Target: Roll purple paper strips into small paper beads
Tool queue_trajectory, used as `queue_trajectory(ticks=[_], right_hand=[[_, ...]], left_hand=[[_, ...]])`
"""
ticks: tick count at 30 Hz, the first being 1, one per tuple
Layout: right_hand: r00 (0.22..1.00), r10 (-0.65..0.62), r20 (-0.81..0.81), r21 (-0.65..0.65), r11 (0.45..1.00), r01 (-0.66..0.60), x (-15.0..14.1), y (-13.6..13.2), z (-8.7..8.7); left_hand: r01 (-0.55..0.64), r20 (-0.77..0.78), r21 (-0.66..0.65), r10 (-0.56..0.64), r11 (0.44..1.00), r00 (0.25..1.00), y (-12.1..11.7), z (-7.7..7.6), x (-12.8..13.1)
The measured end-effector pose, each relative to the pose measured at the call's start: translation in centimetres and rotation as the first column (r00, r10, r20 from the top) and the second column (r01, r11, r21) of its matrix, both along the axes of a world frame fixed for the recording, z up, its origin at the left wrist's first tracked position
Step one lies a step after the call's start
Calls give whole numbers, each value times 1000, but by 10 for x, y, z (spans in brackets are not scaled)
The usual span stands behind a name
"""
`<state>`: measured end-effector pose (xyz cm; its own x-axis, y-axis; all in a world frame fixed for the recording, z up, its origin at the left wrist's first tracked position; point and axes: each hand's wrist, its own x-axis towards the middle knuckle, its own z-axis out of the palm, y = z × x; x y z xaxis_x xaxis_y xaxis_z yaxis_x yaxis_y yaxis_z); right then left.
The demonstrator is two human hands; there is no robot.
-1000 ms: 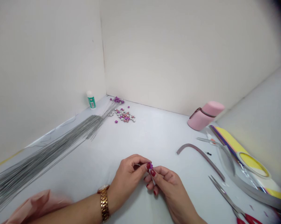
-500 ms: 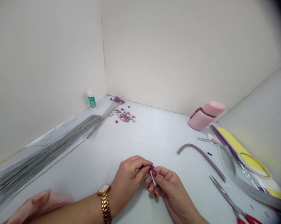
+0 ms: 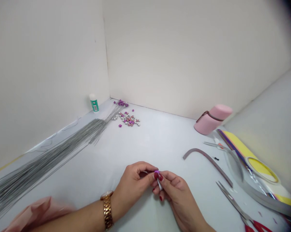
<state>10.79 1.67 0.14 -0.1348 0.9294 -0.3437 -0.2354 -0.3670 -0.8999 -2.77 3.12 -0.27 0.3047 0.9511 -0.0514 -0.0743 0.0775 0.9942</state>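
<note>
Fingertips (image 3: 152, 168) of the left hand (image 3: 133, 183) and right hand (image 3: 176, 196) clenched in 2 tight pinches on a small purple flower (image 3: 156, 172), held just above the white tabletop (image 3: 145, 141), with a thin pale stem (image 3: 159, 184) hanging below it between the hands. Both forearms angled inward, a gold wristwatch (image 3: 107, 209) around the left wrist, a pink cloth (image 3: 36, 214) just beside that forearm. To the right, red-handled scissors (image 3: 234, 203) lying on the tabletop, then a curved grey paper strip (image 3: 208, 164). Beyond, a clear plastic sleeve (image 3: 256, 180) with coloured paper strips (image 3: 237, 148) inside. Farther back, a shut pink cylindrical case (image 3: 211, 120) with a brown strap, contents hidden. At far left, a long bundle of thin grey wires (image 3: 51, 158) along the wall, a loose heap of small pink, purple and silver flowers (image 3: 129, 120), and a glue bottle (image 3: 94, 103) with a white cap and green label in the corner.
</note>
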Motion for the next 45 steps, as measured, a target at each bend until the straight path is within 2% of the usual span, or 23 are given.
queue_trajectory(ticks=[2, 6, 12, 15, 18, 22, 25, 28, 31, 35, 42, 45], right_hand=[[999, -4, 42, -6, 1000, 4, 0, -1, 0], [995, 16, 99, -9, 1000, -16, 0, -2, -1], [986, 48, 158, 33, 998, -54, 0, -1, 0], [981, 87, 171, 49, 994, -97, 2, -1, 0], [981, 97, 168, 68, 992, -109, 5, 0, -3], [982, 94, 164, 73, 992, -107, 6, -1, -6], [989, 61, 137, 59, 996, -69, 4, 0, -5], [994, 32, 102, 56, 998, -38, 1, 0, -1], [994, 46, 97, 53, 997, -52, -1, -1, 2], [995, 37, 97, 42, 998, -41, -2, -1, 2], [990, 78, 116, 19, 997, -81, 0, -1, 0], [992, 83, 92, 11, 996, -85, -1, -2, 1]], left_hand=[[-41, -3, -26, 41, 999, 999, 1, 1, 0], [-130, -119, -5, 129, 991, 985, 4, 1, -3], [-119, -248, 125, 148, 985, 957, 3, 1, -3], [-92, -324, 250, 172, 964, 930, 1, 1, -4], [-13, -372, 387, 169, 922, 913, 0, 2, -5], [68, -353, 440, 103, 895, 930, -3, 6, -6], [47, -301, 381, 76, 923, 951, -3, 7, -5], [-11, -182, 195, 47, 981, 982, 0, 5, -4], [12, -82, 47, -8, 999, 997, 2, 1, -3], [-9, -63, 42, 11, 999, 998, 3, 0, -2], [-91, -39, -93, 87, 992, 995, 2, -1, 1], [-122, -119, -32, 117, 992, 986, 1, 0, 1]])
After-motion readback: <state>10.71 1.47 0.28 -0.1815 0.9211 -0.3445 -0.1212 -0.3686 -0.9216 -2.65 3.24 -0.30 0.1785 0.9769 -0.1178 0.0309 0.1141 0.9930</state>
